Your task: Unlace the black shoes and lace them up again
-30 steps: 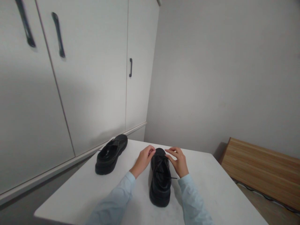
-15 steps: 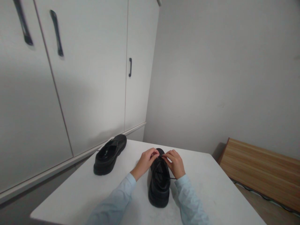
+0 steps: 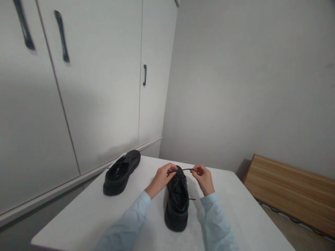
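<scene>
A black shoe (image 3: pixel 177 212) stands on the white table (image 3: pixel 222 209) in front of me, its toe pointing away. Over its toe end, my left hand (image 3: pixel 165 175) pinches a black shoelace (image 3: pixel 187 169). My right hand (image 3: pixel 202 176), to the right of the toe, grips the same lace between thumb and fingers, and the stretch between both hands is raised and nearly straight. Another lace end sticks out from the shoe's right side near the opening. A second black shoe (image 3: pixel 121 174) rests at the table's far left, apart from both hands.
White cabinet doors (image 3: pixel 104 87) with dark handles rise behind the table on the left. A grey wall (image 3: pixel 248 87) stands at the back. Beyond the table's right edge is a wood-grain panel (image 3: pixel 290 191), with a cable along the floor below it.
My right hand has moved right, away from the shoe's toe, drawing a length of lace out between the hands. My left hand stays near the toe.
</scene>
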Demonstrator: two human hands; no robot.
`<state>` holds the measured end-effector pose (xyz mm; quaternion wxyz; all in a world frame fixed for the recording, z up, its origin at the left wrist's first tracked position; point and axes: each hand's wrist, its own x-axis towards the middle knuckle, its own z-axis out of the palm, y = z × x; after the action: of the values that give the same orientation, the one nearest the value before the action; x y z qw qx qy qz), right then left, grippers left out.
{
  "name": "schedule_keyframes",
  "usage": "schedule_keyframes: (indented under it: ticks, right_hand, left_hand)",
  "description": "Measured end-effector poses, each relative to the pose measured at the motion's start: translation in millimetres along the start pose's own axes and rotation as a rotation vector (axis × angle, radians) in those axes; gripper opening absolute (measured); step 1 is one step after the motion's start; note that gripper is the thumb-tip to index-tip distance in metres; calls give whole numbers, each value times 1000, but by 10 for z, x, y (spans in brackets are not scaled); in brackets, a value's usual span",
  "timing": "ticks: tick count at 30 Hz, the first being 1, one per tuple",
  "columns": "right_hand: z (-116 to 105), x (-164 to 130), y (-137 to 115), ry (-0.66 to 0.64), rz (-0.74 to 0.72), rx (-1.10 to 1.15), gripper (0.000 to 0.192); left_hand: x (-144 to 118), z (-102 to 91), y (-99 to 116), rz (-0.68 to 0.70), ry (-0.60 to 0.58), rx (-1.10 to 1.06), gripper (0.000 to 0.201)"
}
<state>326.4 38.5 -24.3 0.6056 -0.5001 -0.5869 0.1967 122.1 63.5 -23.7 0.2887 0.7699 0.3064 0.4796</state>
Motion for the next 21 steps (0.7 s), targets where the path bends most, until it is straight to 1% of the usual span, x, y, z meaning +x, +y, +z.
schedule_keyframes:
  ticks: [3, 6, 9, 12, 18, 21]
  right_hand:
    - [-41, 17, 8, -1, 108, 108, 25]
    - [-68, 17, 18, -35, 229, 185, 29]
    - [-72, 7, 51, -108, 310, 181, 29]
    - [-53, -10, 98, -143, 341, 139, 27]
    - [-9, -28, 160, -189, 434, 75, 24]
    - [-3, -26, 174, -208, 465, 69, 24]
  left_hand:
    - [61, -15, -12, 13, 9, -4, 12]
    - [168, -28, -31, 19, 3, 24, 10]
    - [287, -15, -80, 6, 17, 64, 11]
    - [354, 24, -129, -14, -1, 94, 10]
    - [261, 74, -87, 58, -47, 200, 6]
    - [200, 71, -54, 74, -124, 237, 7]
